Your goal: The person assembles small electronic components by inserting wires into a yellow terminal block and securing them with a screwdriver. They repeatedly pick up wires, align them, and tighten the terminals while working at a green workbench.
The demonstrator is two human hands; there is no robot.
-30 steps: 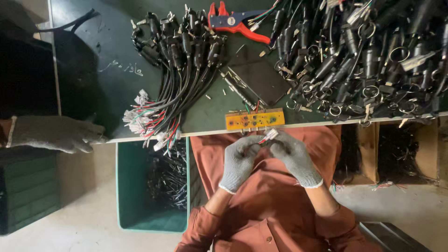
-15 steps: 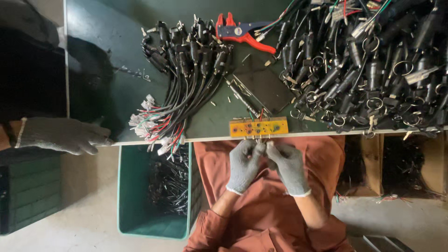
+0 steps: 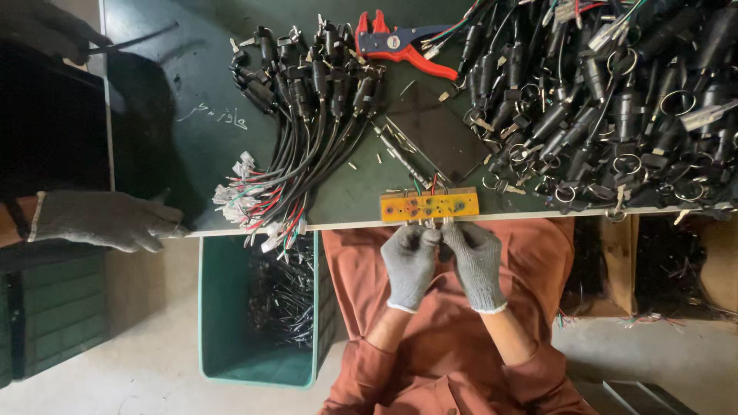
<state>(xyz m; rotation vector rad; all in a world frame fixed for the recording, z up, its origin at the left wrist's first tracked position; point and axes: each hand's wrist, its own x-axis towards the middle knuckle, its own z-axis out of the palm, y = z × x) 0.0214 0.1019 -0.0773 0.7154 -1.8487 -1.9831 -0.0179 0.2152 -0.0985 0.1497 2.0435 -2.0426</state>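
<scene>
Grey knit gloves are covering the left hand [image 3: 410, 260] and right hand [image 3: 475, 257], fingertips pinching together at small metal pins under the orange block [image 3: 429, 206] at lower centre; black cable bundles [image 3: 307, 131] are lying upper left, red pliers [image 3: 400, 44] above, and a co-worker's gloved hand [image 3: 104, 219] is resting at the far left.

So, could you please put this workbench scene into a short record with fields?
left hand: grey knitted glove, fingertips at the lower edge of the orange rectangular block
right hand: grey knitted glove, touching the left
orange rectangular block: at the green table edge, wires on top
red-handled pliers: far side
black cable bundle: left of the block
green plastic bin: on the floor
co-worker's gloved hand: table corner
</scene>
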